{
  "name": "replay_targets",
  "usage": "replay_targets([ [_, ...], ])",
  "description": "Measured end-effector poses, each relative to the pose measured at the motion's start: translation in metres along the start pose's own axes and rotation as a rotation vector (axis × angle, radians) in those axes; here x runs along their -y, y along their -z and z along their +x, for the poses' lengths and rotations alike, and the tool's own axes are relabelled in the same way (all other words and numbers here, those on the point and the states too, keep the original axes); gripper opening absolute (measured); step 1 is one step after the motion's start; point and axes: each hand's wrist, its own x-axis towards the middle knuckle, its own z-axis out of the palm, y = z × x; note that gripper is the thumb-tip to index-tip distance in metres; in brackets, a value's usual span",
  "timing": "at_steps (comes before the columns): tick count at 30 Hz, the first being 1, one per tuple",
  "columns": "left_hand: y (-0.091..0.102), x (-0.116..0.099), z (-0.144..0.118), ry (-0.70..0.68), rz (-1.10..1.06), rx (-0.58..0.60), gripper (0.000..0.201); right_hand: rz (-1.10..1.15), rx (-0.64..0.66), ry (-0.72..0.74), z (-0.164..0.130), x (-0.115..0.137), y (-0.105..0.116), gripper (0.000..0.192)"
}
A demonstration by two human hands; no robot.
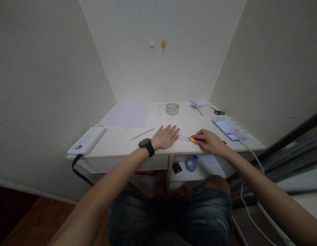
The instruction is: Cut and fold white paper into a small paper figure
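Only one view here, the head cam looking down at a pale counter (122, 143) tucked into a wall alcove.

The left hand (165, 137), with a black watch (146, 146) on the wrist, lies flat and open near the front edge, fingers spread, pressing on a small piece of white paper (183, 137). My read is it's pinning the paper so it can't slide. The right hand (209, 140) is closed around a cutter with a yellow tip (193, 139), held low and nearly flat to the counter, tip pointing left at the paper's right end, just beside the left fingertips. That low angle looks like a slicing grip. I can't tell whether the blade actually touches the paper.

Other stuff:
- a roll of clear tape (172, 108) toward the back edge, middle
- loose white sheets (127, 114) at the back left
- a thin pale stick (143, 133), maybe a rolled paper, left of the left hand
- a white power bank (86, 140) on the front left corner, its black cable hanging off
- folded paper (196, 103) and black scissors (218, 111) at the back right
- a phone (226, 129) near the right edge, plugged into a white cable, parked clear of the cutting spot

A water bottle (191, 163) sits on the shelf under the counter.
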Motion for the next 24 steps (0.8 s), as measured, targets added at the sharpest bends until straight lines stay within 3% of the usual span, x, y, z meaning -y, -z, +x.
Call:
replay_targets([
  [24,0.003,-0.003,-0.002,0.032,0.041,-0.014,0.059,-0.053,-0.097,-0.049,-0.003,0.006,-0.011,0.028],
])
